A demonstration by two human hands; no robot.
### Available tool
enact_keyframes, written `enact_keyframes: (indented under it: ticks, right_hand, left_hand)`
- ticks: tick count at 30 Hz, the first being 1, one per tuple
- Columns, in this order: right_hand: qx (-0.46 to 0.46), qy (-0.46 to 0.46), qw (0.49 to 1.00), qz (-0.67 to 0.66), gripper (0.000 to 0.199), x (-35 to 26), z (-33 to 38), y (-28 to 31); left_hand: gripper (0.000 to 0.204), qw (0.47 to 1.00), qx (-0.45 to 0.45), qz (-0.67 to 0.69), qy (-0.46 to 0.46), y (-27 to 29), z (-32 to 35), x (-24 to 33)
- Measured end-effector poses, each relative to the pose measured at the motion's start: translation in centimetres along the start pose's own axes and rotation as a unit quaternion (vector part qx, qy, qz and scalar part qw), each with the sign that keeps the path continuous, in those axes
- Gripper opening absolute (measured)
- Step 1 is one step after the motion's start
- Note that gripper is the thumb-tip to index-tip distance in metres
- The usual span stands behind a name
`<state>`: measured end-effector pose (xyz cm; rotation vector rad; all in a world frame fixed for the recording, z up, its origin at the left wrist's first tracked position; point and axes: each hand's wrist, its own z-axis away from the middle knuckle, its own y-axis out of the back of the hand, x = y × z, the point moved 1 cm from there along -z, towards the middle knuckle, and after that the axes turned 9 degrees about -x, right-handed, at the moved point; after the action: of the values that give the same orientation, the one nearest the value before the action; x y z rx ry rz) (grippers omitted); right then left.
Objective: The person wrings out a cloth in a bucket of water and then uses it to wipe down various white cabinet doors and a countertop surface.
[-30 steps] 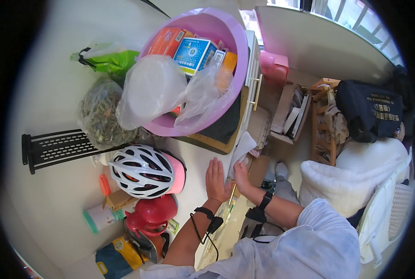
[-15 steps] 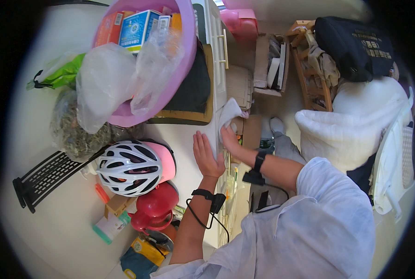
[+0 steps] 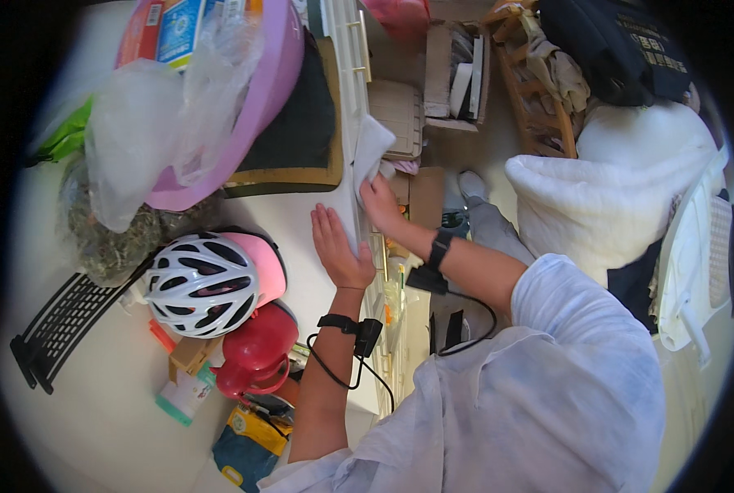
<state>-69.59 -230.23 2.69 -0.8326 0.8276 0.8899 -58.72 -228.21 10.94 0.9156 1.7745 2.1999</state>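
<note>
Head view: right hand (image 3: 381, 205) gripped a white cloth (image 3: 372, 146) at the surface's edge

The right hand had its fingers closed on the near part of the white cloth, whose free end stuck out past the fingertips along the edge of the white surface (image 3: 297, 215). Just to its left, the left hand (image 3: 340, 251) lay flat on the surface, holding nothing, its fingers straight and close together, its thumb apart.

Left of the left hand was a white helmet (image 3: 202, 283) with a pink visor (image 3: 266, 267); nearer the left forearm was a rounded red jug (image 3: 260, 349). Beyond the left fingertips lay a dark mat (image 3: 289, 140) with a tan border, and farther up and to the left, a purple basin (image 3: 276, 90) with a blue box (image 3: 182, 33) and clear plastic bags (image 3: 133, 135). Well apart from the right hand, to its right, were an open cardboard box (image 3: 437, 74) and a white padded bundle (image 3: 605, 205).
</note>
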Motion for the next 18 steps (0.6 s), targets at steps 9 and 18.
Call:
enact_keyframes:
  ticks: [9, 18]
  right_hand:
    - [-0.095, -0.254, 0.922, -0.277, 0.055, 5.9, -5.6, 3.2]
    - [-0.215, -0.372, 0.847, -0.314, 0.057, 9.8, 2.0, 4.6]
  left_hand:
    - [0.068, 1.0, -0.006, 0.0, -0.022, -0.1, -0.5, 0.3]
    - [0.068, 1.0, -0.008, 0.001, -0.029, -0.1, -1.0, 0.6]
